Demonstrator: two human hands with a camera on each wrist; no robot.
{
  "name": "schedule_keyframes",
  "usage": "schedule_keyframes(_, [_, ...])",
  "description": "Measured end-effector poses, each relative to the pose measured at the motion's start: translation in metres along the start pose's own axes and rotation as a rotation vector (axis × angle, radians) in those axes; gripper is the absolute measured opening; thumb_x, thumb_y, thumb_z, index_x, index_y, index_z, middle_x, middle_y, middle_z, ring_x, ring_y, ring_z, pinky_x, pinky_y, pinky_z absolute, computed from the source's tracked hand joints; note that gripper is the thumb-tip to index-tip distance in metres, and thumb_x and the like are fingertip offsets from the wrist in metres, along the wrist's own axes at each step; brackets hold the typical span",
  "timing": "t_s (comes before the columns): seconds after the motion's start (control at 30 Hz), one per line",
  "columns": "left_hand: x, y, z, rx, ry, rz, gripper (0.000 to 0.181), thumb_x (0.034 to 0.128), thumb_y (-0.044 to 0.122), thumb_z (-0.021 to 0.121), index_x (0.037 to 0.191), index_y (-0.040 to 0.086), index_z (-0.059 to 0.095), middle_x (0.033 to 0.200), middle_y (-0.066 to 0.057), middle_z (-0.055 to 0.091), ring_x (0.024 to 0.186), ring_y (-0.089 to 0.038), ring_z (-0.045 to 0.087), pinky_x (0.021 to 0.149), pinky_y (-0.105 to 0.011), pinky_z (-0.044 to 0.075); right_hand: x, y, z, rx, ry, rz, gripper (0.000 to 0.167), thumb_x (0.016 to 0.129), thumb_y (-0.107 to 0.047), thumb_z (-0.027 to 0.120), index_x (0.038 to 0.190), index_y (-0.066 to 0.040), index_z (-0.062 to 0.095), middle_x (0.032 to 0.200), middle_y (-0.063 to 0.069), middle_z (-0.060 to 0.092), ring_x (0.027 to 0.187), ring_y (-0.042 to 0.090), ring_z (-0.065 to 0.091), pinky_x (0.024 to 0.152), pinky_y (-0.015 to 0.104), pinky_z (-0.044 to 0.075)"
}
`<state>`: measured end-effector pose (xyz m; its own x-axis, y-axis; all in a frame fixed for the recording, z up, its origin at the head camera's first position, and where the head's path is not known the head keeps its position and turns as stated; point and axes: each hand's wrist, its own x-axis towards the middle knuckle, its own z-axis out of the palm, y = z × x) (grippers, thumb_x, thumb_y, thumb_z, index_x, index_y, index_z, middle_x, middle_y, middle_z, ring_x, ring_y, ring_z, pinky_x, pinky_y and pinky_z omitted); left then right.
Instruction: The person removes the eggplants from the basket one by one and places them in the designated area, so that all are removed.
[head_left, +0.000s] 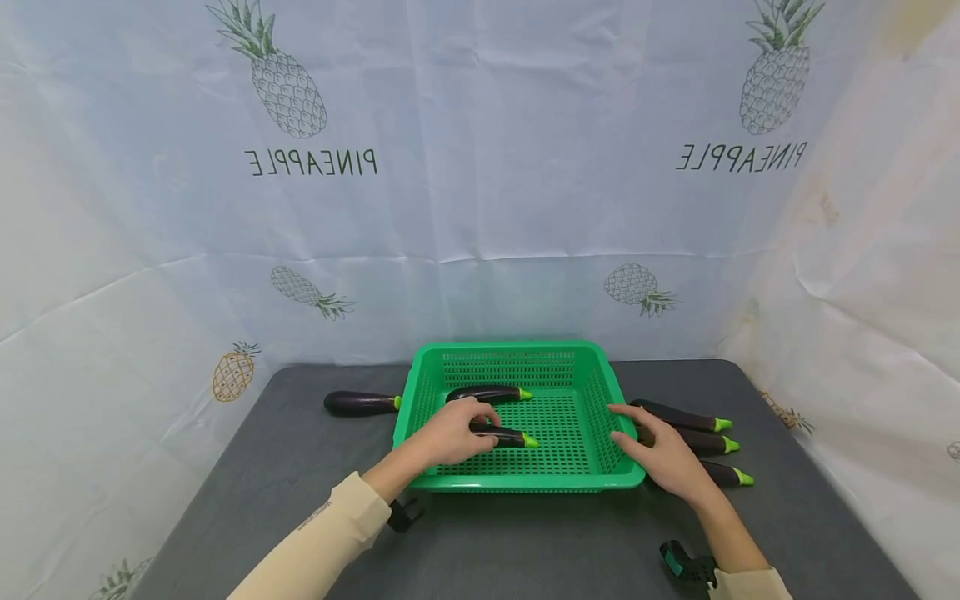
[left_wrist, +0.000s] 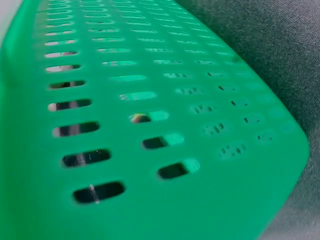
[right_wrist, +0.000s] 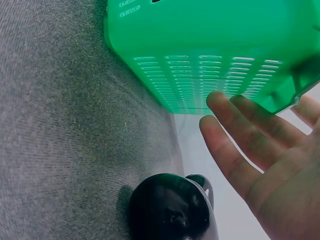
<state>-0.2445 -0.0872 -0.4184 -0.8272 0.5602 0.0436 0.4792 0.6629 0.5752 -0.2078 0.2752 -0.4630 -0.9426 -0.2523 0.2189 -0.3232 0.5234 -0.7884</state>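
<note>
In the head view my left hand point(head_left: 453, 432) reaches over the near-left rim of a green slotted basket point(head_left: 525, 483). It grips a dark purple eggplant point(head_left: 512, 437) by the body, its green stem end pointing right. Another eggplant point(head_left: 483, 393) lies farther back inside the basket. My right hand point(head_left: 667, 457) is at the basket's right rim, thumb and index finger spread over it. In the right wrist view, the other fingers point(right_wrist: 235, 155) extend beside the basket's outer wall point(right_wrist: 210, 75); whether they touch it I cannot tell. The basket wall point(left_wrist: 165, 120) hides my left hand in the left wrist view.
Right of the basket lie three eggplants, a back one point(head_left: 675, 414), a middle one point(head_left: 708, 442) and a near one point(head_left: 723, 474), partly behind my right hand. One eggplant point(head_left: 360, 404) lies left of the basket. A pineapple-print curtain point(head_left: 510, 208) surrounds the grey table point(head_left: 525, 550).
</note>
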Motion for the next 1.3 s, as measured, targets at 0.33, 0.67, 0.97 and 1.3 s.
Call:
schedule_keyframes(0.33, [-0.012, 0.005, -0.008, -0.008, 0.019, 0.032, 0.018, 0.0959, 0.022, 0.069, 0.113, 0.017, 0.073, 0.110, 0.000, 0.063, 0.100, -0.020, 0.059, 0.080, -0.041, 0.051, 0.000, 0.002, 0.001, -0.008, -0.001, 0.005, 0.050, 0.104, -0.030, 0.061, 0.150, -0.012, 0.050, 0.153, 0.023, 0.043, 0.143, 0.052, 0.030, 0.095, 0.060, 0.049])
schedule_keyframes(0.67, [-0.027, 0.010, -0.022, -0.034, 0.069, 0.043, 0.018, 0.0944, 0.021, 0.069, 0.112, 0.020, 0.073, 0.109, 0.006, 0.063, 0.101, -0.017, 0.060, 0.082, -0.040, 0.051, 0.000, 0.000, 0.000, 0.002, 0.002, 0.013, 0.050, 0.104, -0.029, 0.062, 0.150, -0.013, 0.050, 0.153, 0.023, 0.044, 0.138, 0.048, 0.042, 0.093, 0.057, 0.050])
schedule_keyframes(0.97, [-0.041, 0.007, -0.042, -0.047, 0.121, 0.034, 0.016, 0.0948, 0.022, 0.072, 0.110, 0.019, 0.072, 0.105, 0.008, 0.061, 0.101, -0.015, 0.060, 0.086, -0.040, 0.051, 0.000, 0.001, 0.001, -0.004, 0.005, 0.015, 0.050, 0.104, -0.030, 0.061, 0.150, -0.012, 0.050, 0.153, 0.024, 0.044, 0.137, 0.049, 0.043, 0.093, 0.059, 0.050])
schedule_keyframes(1.3, [-0.056, 0.002, -0.072, -0.052, 0.207, 0.018, 0.018, 0.0947, 0.023, 0.073, 0.113, 0.021, 0.072, 0.108, 0.009, 0.062, 0.104, -0.016, 0.059, 0.090, -0.044, 0.050, -0.001, 0.000, 0.001, -0.001, 0.010, 0.006, 0.049, 0.104, -0.028, 0.062, 0.149, -0.012, 0.051, 0.151, 0.022, 0.047, 0.137, 0.047, 0.044, 0.093, 0.057, 0.050])
